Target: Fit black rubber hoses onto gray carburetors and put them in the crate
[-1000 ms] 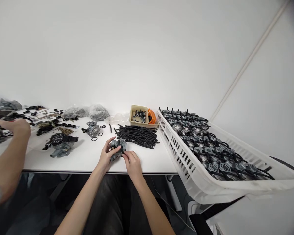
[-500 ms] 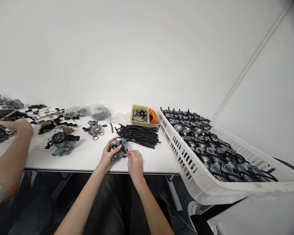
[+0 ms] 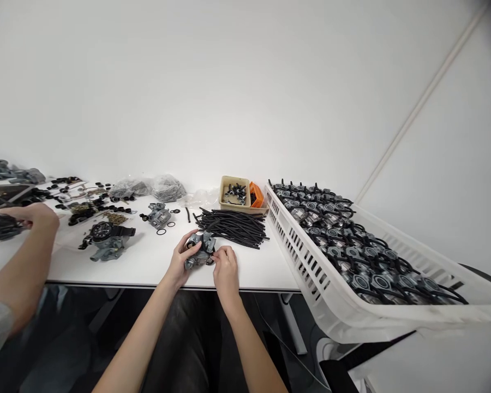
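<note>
Near the table's front edge, my left hand (image 3: pixel 181 261) is wrapped round the left side of a grey metal carburetor (image 3: pixel 200 251). My right hand (image 3: pixel 226 267) is at the carburetor's right side, its thumb and fingers pinched on a small dark part that is too small to name. Just behind lies a pile of black rubber tubes (image 3: pixel 233 226). To the left of my hands are another carburetor (image 3: pixel 159 216) and two black rings (image 3: pixel 166 228) on the white table.
A white crate (image 3: pixel 335 311) full of carburetors stands at the right. Behind the tubes are a beige bin (image 3: pixel 226 204) and an orange basket (image 3: pixel 257 194). A watch (image 3: pixel 102 231) rests on a carburetor at the left. Another person's hand (image 3: pixel 36 215) works at far left.
The view has shifted slightly, so the table's objects sit a little further right. My right fingers have moved slightly at the carburetor's side. The other person's hand has shifted a little.
</note>
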Available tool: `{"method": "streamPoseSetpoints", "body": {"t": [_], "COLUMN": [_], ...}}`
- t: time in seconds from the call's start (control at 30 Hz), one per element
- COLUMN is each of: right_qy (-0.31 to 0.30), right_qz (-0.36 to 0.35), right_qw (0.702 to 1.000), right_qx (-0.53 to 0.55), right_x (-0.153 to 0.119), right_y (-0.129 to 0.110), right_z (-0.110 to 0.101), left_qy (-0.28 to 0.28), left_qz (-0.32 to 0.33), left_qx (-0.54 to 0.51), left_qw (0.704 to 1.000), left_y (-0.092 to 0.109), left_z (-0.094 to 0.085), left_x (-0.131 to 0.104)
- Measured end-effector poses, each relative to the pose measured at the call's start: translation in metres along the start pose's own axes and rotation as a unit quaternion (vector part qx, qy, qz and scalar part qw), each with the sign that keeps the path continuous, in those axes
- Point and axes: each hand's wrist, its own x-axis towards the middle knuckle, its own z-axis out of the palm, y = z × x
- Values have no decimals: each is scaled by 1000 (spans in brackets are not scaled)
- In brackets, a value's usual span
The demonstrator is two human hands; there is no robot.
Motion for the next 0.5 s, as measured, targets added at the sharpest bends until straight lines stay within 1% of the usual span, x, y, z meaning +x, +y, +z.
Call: {"method": "streamPoseSetpoints", "body": {"t": [0.1,0.2,0.27,0.33,0.4,0.47,0.5], "right_qy": [-6,0,10,23,23,-3,-21], "right_qz": [2,7,37,95,155,190,197], "right_qw": [999,994,985,968,942,917,907], "right_qx": [34,105,166,231,296,351,373], "right_x": [2,5,7,9,12,18,22], "right_y": [-2,-3,-1,4,9,11,11], "right_z": [-6,-13,-16,-17,-17,-18,-18], "left_qy": [-4,-2,5,16,23,21,12], "left_qz": [-22,-57,-86,-115,-144,-174,-187], "left_qx": [-27,-65,-88,-107,-131,-163,-177], "left_qw": [999,996,992,987,981,971,966], "left_y": [2,3,4,6,8,11,12], "left_z": [0,-4,-8,-13,-17,-18,-18], "left_x": [0,2,5,6,6,4,4]}}
